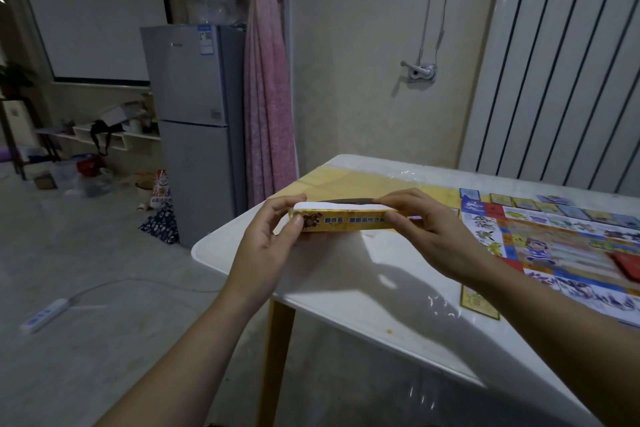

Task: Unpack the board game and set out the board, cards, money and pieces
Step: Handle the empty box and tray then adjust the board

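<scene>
Head view: yellow box [346,220] held above the table [346,291] corner, long axis left to right, left end pinched by the left hand [266,239], right end gripped by the right hand [433,232] (equally near, top edge likely next to open); board [554,246] spread further right

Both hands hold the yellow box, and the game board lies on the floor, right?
Not quite. The head view shows the game board lying on the table, not the floor. The left hand and right hand do hold the yellow box.
</scene>
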### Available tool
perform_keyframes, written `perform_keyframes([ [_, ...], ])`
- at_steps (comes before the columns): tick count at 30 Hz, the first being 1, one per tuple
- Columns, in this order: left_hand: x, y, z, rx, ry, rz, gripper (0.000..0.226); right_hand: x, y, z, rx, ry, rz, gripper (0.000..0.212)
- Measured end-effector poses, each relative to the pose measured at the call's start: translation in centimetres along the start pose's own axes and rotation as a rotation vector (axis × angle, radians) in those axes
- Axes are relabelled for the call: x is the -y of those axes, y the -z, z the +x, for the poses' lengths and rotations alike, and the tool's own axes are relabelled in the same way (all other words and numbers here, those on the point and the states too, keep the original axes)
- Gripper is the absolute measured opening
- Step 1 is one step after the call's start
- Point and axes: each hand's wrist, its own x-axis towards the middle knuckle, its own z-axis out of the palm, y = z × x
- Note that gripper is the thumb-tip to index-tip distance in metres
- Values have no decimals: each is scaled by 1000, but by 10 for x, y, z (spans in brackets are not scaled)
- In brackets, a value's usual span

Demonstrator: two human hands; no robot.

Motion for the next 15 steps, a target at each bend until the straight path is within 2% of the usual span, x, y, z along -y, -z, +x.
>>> perform_keyframes([
  [5, 2, -2, 3, 19, -26, 27, 17, 1, 9, 1, 69, -16, -35, 25],
  [10, 4, -2, 1, 36, -38, 85, 16, -1, 7, 0, 59, 22, -111, 28],
  [15, 4, -3, -2, -17, -45, 164, 8, -1, 1, -2, 35, 24, -130, 29],
])
